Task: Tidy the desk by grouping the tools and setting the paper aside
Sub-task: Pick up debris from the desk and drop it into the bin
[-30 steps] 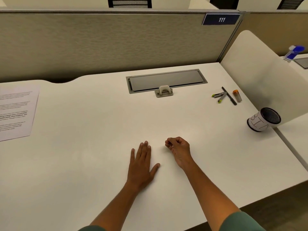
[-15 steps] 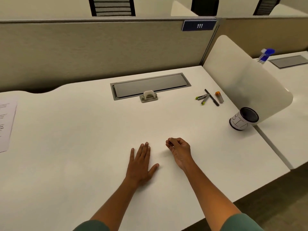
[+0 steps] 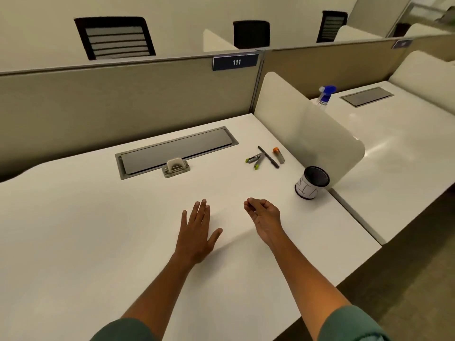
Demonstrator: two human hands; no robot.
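Observation:
A small group of tools lies at the back right of the white desk (image 3: 86,230): two grey pens with green tips (image 3: 256,159), a black pen (image 3: 268,156) and a small tube with an orange cap (image 3: 278,155). A white cup with a dark mesh inside (image 3: 310,184) lies tipped on its side near the right edge. My left hand (image 3: 197,232) rests flat on the desk, fingers straight. My right hand (image 3: 264,215) hovers beside it with fingers loosely curled, holding nothing. The paper is out of view.
A grey cable hatch (image 3: 177,150) with a beige clip (image 3: 175,166) is set into the desk at the back. A white curved divider (image 3: 302,129) stands along the right side, with a blue spray bottle (image 3: 325,94) behind it. A beige partition (image 3: 123,99) closes the back.
The view has swung to the right, so the printed paper at the far left has left the frame. My right hand has lifted and turned slightly. My left hand stays flat.

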